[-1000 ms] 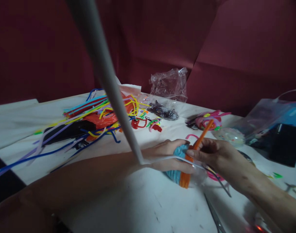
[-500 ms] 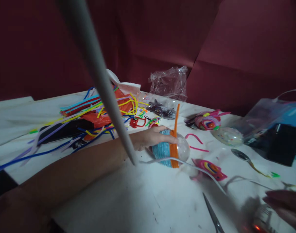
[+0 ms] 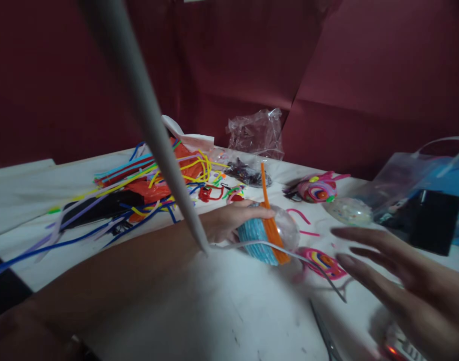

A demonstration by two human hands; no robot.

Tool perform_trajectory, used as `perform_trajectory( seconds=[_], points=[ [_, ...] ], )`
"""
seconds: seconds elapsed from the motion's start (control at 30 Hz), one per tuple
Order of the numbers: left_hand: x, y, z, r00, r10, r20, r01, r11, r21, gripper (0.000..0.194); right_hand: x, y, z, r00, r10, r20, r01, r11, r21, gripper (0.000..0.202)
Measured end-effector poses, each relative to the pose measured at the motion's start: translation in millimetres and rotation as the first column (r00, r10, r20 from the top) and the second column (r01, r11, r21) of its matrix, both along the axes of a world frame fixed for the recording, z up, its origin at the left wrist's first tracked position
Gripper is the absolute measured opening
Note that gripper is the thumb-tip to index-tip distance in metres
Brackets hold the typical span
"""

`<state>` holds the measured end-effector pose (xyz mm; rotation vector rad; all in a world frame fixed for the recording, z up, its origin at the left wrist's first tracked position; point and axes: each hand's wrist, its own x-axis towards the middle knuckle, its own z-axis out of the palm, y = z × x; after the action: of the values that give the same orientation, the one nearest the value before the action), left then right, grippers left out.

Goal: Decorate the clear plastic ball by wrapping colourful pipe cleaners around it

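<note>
My left hand (image 3: 235, 220) reaches in from the left, its fingers closed around a clear rounded plastic shape wrapped in blue and orange pipe cleaners (image 3: 256, 239). One orange pipe cleaner end (image 3: 265, 183) sticks up from it. The bare clear part faces right. My right hand (image 3: 402, 281) is at the right, fingers apart and holding nothing, slightly blurred. Below its fingertips, a pink fish-like pipe cleaner piece (image 3: 323, 263) lies on the table. The scissors (image 3: 323, 333) lie nearer the front, partly blurred.
Loose pipe cleaners (image 3: 128, 175) pile up at left. A clear plastic bag (image 3: 255, 133) stands at the back. A finished pink fish (image 3: 315, 188), black box (image 3: 434, 220) and device with a red light (image 3: 400, 346) are at right. A grey rod (image 3: 154, 130) crosses the view close up.
My right hand has come up from the lower right corner toward the wrapped shape, fingers spread. In my left hand the shape has tilted, its orange band now slanting.
</note>
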<state>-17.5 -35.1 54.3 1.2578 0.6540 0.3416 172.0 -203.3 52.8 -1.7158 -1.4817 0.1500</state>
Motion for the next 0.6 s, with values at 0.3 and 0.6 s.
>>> perform_trajectory(
  seconds=[0.3, 0.6],
  points=[
    [-4, -5, 8.0, 0.998, 0.018, -0.054, -0.013, 0.997, 0.082, 0.061, -36, 57, 22.0, 0.818, 0.321, -0.477, -0.394, 0.917, -0.058, 0.061],
    [-4, -6, 4.8, 1.0, 0.008, -0.02, -0.005, 0.993, 0.12, 0.07, -39, 60, 13.1, 0.807, 0.364, -0.465, -0.426, 0.904, -0.032, 0.056]
  ],
)
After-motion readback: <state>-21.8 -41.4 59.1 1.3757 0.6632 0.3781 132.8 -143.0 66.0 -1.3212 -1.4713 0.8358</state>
